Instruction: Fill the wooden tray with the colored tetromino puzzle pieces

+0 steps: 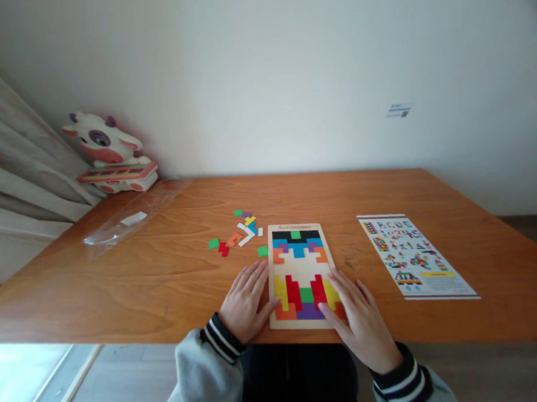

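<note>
A wooden puzzle board [299, 329] lies near the table's front edge, with colored block pieces set in its top and bottom parts and bare wood across the middle. My left hand [245, 299] rests along the board's left side, fingers stretched out, thumb at its edge. Over the lower right of the board lies my right hand [362, 319], fingers spread above the yellow and red pieces. Left of the board are loose pieces: a white L-shaped piece [247, 236], a red piece [223, 249], an orange piece [234, 239] and several others. Neither hand holds a piece.
A printed pattern sheet [417, 255] lies at the right on the wooden table [165, 292]. At the back left are a clear plastic bag [115, 225] and a cow-shaped toy keyboard [115, 156] beside the curtain [15, 162]. The wall [279, 79] stands behind the table.
</note>
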The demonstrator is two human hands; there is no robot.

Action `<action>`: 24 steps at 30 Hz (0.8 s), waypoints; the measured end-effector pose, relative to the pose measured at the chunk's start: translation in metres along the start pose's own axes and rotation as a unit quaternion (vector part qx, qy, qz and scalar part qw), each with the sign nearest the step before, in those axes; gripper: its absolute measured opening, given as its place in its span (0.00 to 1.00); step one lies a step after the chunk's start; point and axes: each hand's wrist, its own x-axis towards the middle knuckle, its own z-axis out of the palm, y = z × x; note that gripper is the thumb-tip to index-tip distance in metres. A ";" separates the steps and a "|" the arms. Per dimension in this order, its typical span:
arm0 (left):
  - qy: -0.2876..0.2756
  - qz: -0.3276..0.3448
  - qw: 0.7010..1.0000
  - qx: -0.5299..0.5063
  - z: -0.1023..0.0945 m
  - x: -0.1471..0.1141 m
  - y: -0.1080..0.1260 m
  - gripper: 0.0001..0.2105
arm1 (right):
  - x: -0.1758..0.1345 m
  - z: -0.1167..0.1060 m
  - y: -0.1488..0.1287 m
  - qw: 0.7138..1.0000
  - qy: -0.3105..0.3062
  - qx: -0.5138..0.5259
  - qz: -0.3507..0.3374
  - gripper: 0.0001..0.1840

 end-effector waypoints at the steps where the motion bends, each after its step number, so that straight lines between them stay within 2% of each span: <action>1: -0.003 0.003 1.000 0.001 0.001 0.008 -0.006 0.30 | 0.001 -0.001 0.001 1.000 0.000 -0.001 -0.002 0.34; 4: -0.026 0.040 0.999 0.012 0.009 0.025 -0.027 0.29 | 0.004 -0.002 0.002 1.000 0.004 -0.002 -0.003 0.33; 7: -0.033 0.060 0.997 0.030 0.019 0.026 -0.046 0.30 | 0.004 -0.001 0.002 1.000 0.004 -0.002 -0.006 0.33; 10: -0.024 0.047 0.998 0.033 0.023 0.012 -0.059 0.30 | 0.003 -0.001 0.002 1.000 0.003 0.000 -0.009 0.34; 13: -0.008 0.014 0.999 0.032 0.018 0.000 -0.063 0.28 | 0.002 -0.002 0.002 1.000 0.004 0.003 -0.007 0.34; 15: -0.002 -0.009 0.999 0.040 0.014 0.001 -0.066 0.27 | 0.002 -0.002 0.002 1.000 0.003 0.004 -0.007 0.34; 18: 0.005 -0.041 0.997 0.058 0.008 0.018 -0.079 0.24 | 0.002 -0.001 0.002 1.000 -0.002 0.006 -0.005 0.33; 22: 0.019 -0.085 0.994 0.060 0.005 0.048 -0.113 0.23 | 0.002 -0.001 0.003 1.000 -0.002 0.012 -0.008 0.32; 24: 0.028 -0.082 0.995 0.041 0.005 0.058 -0.130 0.23 | 0.002 -0.001 0.003 1.000 0.001 0.013 -0.009 0.32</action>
